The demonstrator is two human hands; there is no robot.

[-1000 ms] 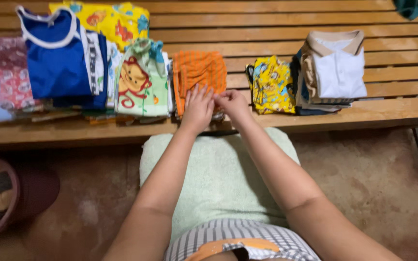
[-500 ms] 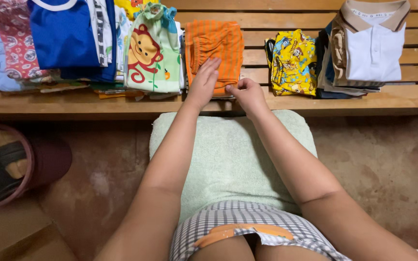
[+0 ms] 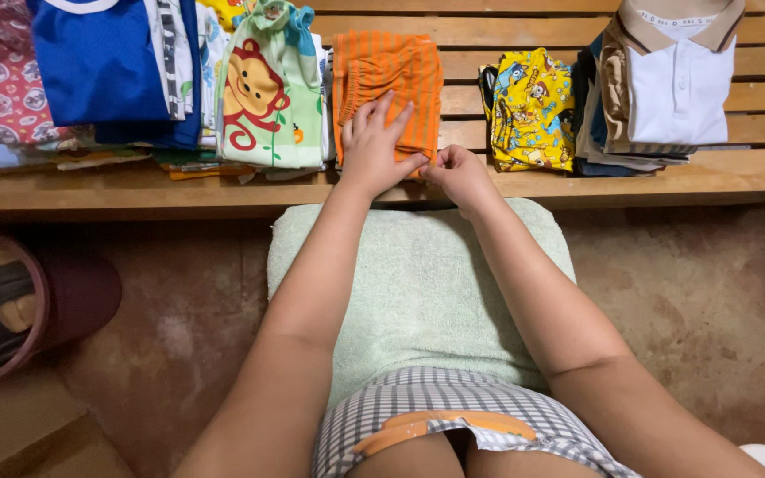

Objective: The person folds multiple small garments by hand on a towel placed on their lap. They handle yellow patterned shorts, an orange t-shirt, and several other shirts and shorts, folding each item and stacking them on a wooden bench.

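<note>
A folded orange striped garment [image 3: 389, 66] lies on the wooden slatted bench [image 3: 524, 26]. My left hand [image 3: 374, 146] rests flat on its near half with the fingers spread. My right hand [image 3: 458, 173] pinches the garment's near right corner at the bench edge. A pale green towel [image 3: 422, 283] covers my lap below both forearms.
Left of the orange garment stand a green cartoon-print piece [image 3: 267, 88] and a blue shirt pile [image 3: 104, 62]. To its right lie a yellow printed garment [image 3: 533, 106] and a stack topped by a white polo shirt [image 3: 679, 80]. A maroon basket [image 3: 42, 301] sits on the floor at left.
The view has tilted down, so the bench sits higher in frame. My left hand slid a little along the orange garment; my right hand stays at its near right corner.
</note>
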